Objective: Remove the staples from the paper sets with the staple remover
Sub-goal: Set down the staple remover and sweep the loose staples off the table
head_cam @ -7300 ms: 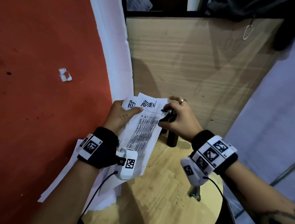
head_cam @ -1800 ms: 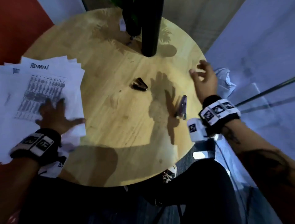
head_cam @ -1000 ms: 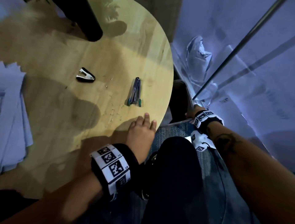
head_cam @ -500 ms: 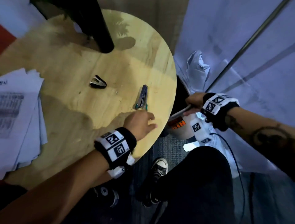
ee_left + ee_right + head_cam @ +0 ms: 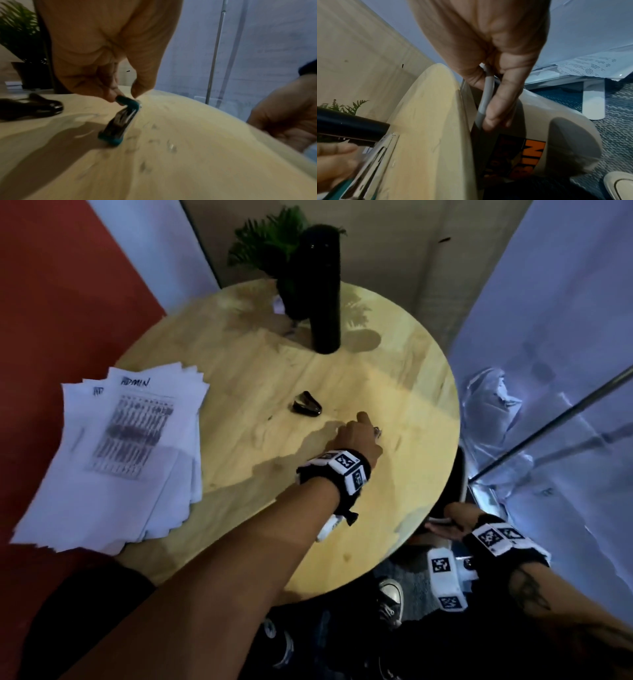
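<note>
The black staple remover [image 5: 306, 407] [image 5: 34, 106] lies by itself near the middle of the round wooden table [image 5: 239, 364]. The stack of paper sets [image 5: 116, 453] rests on the table's left side, with no hand on it. My left hand [image 5: 363, 426] [image 5: 125, 96] is to the right of the remover and pinches the far end of a teal stapler [image 5: 118, 125] lying on the table. Several loose staples [image 5: 171, 146] are scattered close to it. My right hand [image 5: 445, 525] [image 5: 488, 108] is below the table's right edge and grips the grey handle [image 5: 486, 94] of a white bin [image 5: 539, 115].
A tall black cylinder [image 5: 323, 289] and a potted plant [image 5: 270, 241] stand at the back of the table. A red wall [image 5: 51, 302] is behind the papers. Plastic sheeting and a metal rod [image 5: 548, 426] lie to the right. My legs and shoes [image 5: 390, 601] are under the table.
My left hand has slid forward onto the stapler and taken hold of its end. My right hand still grips the bin and now holds it lower, by the table's edge.
</note>
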Demonstrator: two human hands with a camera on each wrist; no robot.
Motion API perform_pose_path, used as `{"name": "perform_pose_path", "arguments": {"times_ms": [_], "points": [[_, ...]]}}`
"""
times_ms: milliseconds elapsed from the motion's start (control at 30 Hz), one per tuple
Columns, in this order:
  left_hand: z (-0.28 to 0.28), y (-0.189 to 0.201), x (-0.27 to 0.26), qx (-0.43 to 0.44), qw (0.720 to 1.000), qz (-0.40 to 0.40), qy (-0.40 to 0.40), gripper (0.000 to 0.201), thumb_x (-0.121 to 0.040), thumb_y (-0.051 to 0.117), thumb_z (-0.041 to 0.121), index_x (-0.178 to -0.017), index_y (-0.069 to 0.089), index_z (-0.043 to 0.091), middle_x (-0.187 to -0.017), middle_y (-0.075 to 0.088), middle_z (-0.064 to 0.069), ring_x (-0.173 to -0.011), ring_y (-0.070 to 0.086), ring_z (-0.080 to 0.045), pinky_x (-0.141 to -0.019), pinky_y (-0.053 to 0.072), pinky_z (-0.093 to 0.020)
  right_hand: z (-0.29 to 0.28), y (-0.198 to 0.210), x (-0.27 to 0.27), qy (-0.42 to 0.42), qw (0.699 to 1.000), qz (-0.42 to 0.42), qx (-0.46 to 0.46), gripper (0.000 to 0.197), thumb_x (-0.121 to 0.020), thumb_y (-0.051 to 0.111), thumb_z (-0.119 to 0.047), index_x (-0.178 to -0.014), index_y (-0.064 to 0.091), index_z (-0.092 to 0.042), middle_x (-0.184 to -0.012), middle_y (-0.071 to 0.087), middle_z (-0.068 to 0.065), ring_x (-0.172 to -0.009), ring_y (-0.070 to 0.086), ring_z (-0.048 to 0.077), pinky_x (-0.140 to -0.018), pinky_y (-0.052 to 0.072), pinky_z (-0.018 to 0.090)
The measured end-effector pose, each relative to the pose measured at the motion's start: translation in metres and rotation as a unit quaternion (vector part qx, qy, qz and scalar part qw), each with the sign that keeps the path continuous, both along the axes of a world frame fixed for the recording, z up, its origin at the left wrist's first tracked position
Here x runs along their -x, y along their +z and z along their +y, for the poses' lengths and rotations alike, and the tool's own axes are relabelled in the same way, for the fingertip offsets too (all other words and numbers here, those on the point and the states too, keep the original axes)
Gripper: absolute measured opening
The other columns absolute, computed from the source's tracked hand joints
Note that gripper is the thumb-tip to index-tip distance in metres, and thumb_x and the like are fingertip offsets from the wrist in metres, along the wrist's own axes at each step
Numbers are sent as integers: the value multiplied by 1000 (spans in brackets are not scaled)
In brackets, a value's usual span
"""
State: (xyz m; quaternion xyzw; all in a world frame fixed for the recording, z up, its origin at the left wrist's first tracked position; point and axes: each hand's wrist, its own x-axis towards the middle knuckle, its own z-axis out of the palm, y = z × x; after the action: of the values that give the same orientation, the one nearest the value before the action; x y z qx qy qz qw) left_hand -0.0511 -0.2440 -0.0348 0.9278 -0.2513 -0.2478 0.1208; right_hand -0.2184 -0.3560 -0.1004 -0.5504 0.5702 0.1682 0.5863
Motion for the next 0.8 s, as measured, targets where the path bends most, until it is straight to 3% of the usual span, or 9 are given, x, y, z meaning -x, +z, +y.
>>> {"name": "perform_pose_path", "arguments": {"times_ms": [67,200,300,333,400,467,633,733,800], "points": [[14,-1,-7,-34,999,-5,-16,66,-93,56,19,-143,17,0,-131,48,-24,-118,49,-39,-89,44,-46,1,-4,1,-39,999,-15,2,31,-96,34,5,-70,40,-12,-28,49,-12,-31,54,3,-50,54,18],[32,-20,-4,-79,996,-20,-47,47,-94,55,18,-133,34,4,-135,40,-19,-121,45,-37,-91,41,-45,7,-10,0,-72,997,-27,6,28,-97,35,2,-72,41,-10,-35,56,-4,-32,55,4,-42,50,18],[30,-24,2,-48,998,-41,-20,34,-96,48,12,-128,41,4,-131,44,-18,-118,47,-36,-91,41,-44,8,-7,0,-71,997,-11,-2,22,-96,34,2,-80,48,-3,-84,59,15,-33,56,6,-42,51,20],[30,-21,-1,-16,999,-32,2,33,-96,46,12,-128,43,4,-129,45,-19,-117,47,-37,-91,40,-43,7,-6,0,-72,997,-10,-5,19,-95,34,3,-87,50,3,-89,57,20,-34,59,11,-39,51,22],[39,-12,-18,58,996,-17,63,34,-94,46,13,-127,47,3,-124,52,-21,-111,53,-38,-84,41,-40,5,-8,3,-85,996,-8,2,22,-93,31,6,-110,45,7,-76,60,27,-36,61,24,-33,49,28],[63,-6,-51,90,987,-27,127,36,-93,47,14,-128,50,4,-121,56,-22,-107,57,-39,-79,43,-36,4,-9,5,-94,996,-9,-5,26,-93,28,6,-117,36,-1,-55,61,25,-34,59,27,-30,47,29],[151,-19,-131,-121,979,-121,113,47,-101,35,15,-147,26,8,-136,36,-31,-126,33,-45,-102,30,-44,10,-14,10,-96,995,-13,-24,24,-93,27,5,-116,35,2,-45,59,21,-32,58,27,-29,46,27],[178,-31,-141,-126,966,-164,156,42,-101,35,17,-141,37,5,-134,39,-29,-125,34,-43,-104,31,-51,14,-23,13,-87,995,-9,-50,37,-95,27,2,-132,30,3,-46,61,20,-36,61,26,-31,47,27],[183,-38,-141,-132,957,-170,196,35,-100,39,19,-129,45,1,-132,42,-26,-126,35,-40,-103,30,-50,14,-25,14,-75,996,-1,-57,34,-95,27,1,-128,36,7,-46,62,18,-36,61,23,-30,46,25]]}}
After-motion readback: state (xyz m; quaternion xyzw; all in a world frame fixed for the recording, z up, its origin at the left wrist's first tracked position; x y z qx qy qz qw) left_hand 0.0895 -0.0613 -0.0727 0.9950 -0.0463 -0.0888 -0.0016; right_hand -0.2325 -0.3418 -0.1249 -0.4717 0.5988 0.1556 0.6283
